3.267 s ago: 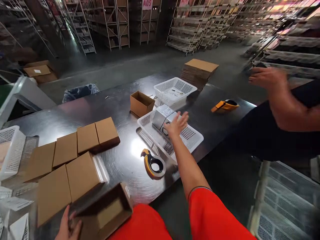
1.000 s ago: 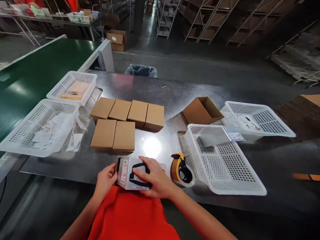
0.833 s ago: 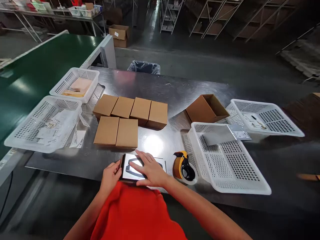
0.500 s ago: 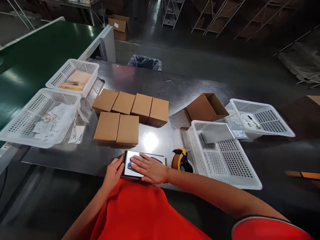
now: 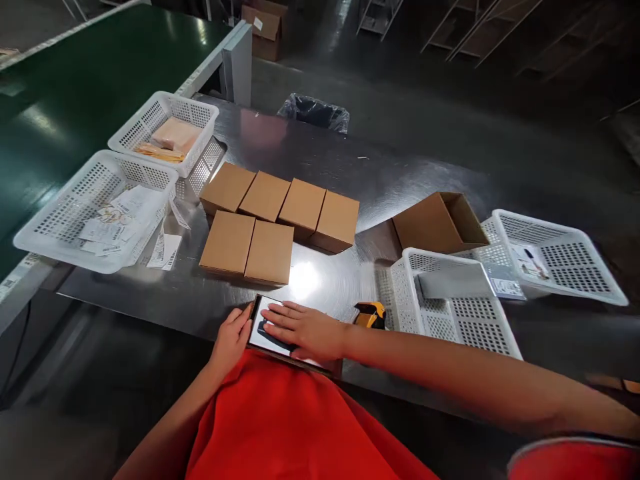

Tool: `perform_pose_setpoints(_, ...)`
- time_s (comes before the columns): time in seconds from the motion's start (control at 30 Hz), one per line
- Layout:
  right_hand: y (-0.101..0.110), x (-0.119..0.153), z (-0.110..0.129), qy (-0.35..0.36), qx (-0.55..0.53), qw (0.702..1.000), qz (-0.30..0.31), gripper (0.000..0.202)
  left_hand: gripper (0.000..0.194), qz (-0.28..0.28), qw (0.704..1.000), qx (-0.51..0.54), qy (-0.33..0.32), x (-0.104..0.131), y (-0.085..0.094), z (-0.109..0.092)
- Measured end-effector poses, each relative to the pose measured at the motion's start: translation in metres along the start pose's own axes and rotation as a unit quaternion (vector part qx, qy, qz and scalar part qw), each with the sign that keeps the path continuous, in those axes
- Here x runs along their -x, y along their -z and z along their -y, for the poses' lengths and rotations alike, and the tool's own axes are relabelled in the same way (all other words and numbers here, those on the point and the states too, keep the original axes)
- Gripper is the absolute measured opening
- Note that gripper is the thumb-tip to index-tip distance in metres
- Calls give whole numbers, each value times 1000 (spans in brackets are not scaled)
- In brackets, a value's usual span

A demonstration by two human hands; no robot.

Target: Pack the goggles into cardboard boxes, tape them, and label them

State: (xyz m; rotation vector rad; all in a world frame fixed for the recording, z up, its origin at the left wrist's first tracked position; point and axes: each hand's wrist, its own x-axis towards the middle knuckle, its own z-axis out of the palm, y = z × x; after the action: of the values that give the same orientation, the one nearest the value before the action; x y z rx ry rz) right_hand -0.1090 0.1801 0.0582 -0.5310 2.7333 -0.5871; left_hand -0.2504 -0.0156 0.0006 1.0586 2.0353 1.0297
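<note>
A shallow box with brown cardboard edges lies at the front edge of the metal table, close against the red shirt. Inside it shows a white face printed with a dark shape, partly covered by my right hand. My left hand grips the box's left end, thumb near the top edge. Flat on the white face rests my right hand, fingers stretched out to the left. Just beyond my right wrist stands a yellow-and-black tape dispenser, its lower part hidden by the forearm.
Several closed brown boxes stand in two rows ahead. An open carton and white baskets are at right. Left are baskets with paper slips and envelopes, beside a green conveyor. Behind the table stands a lined bin.
The whole view has shifted and turned slightly. The box now sits more slanted, its right end nearer my body. My right forearm now covers more of the tape dispenser; both hands keep their places.
</note>
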Motion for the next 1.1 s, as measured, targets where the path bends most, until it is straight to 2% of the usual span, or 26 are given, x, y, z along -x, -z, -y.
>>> perform_pose_setpoints(0.07,-2,1,2,-10,9,1000,0,65,48,-8,1000,-2,3,1,-6,-4)
perform_pose_setpoints(0.23,-18,-7,2,-32,-28,997,-72,50,48,-11,999,26,14,4,-14,-7)
perform_pose_setpoints(0.33,-28,-10,-4,-20,-42,996,-71,44,48,-5,1000,28,11,5,-13,-4)
perform_pose_setpoints(0.43,-40,-9,-8,-15,-38,997,-69,45,49,-5,1000,22,11,6,-14,-1)
perform_pose_setpoints(0.5,-56,-10,-7,-31,-47,995,-79,48,49,-6,1000,25,12,7,-16,0)
perform_pose_setpoints(0.6,-92,-18,-5,-66,-102,988,-93,46,50,-3,1000,23,21,7,-20,-1)
perform_pose_setpoints(0.67,-117,-25,-5,-108,-159,974,-118,44,51,6,999,12,31,5,-22,-2)
perform_pose_setpoints(0.73,-131,-31,-7,-129,-215,957,-149,45,51,16,999,-3,32,2,-20,-5)
perform_pose_setpoints(0.77,-132,-33,-10,-126,-240,949,-162,45,51,19,999,-12,27,0,-18,-6)
perform_pose_setpoints(0.83,-121,-32,-13,-91,-282,938,-178,41,50,31,999,-27,8,-4,-9,-9)
perform_pose_setpoints(0.93,-83,-12,-9,-59,-281,935,-206,36,47,46,998,-44,-21,-6,12,-9)
perform_pose_setpoints(1.03,-57,34,4,-128,-210,929,-277,39,43,35,998,-50,-8,-5,41,3)
perform_pose_setpoints(1.1,-63,67,10,-224,-231,884,-340,50,41,45,998,-12,34,-6,61,17)
